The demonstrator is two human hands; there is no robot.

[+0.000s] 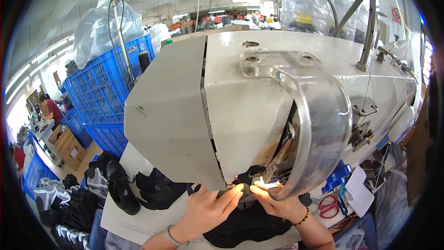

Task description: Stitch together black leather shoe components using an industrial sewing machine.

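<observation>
The head of a large off-white sewing machine (249, 106) fills the middle, with a curved clear guard (328, 125) on its front. Under the lit needle area, my left hand (208, 208) pinches the edge of a black shoe upper (252, 227) with thumb and forefinger. My right hand (277, 203) grips the same edge from the other side, its fingertips close to my left ones. The upper's dark body hangs toward me between my wrists. The needle itself and part of the fingertips are hidden by the machine and guard.
Left of the machine lie black shoe uppers (159, 190), a black shoe (121, 187) and stacked grey-and-black uppers (51, 196). Blue crates (101, 81) rise behind. Red-handled scissors (328, 206) and a paper sheet (360, 192) sit at right. A person (52, 111) works far left.
</observation>
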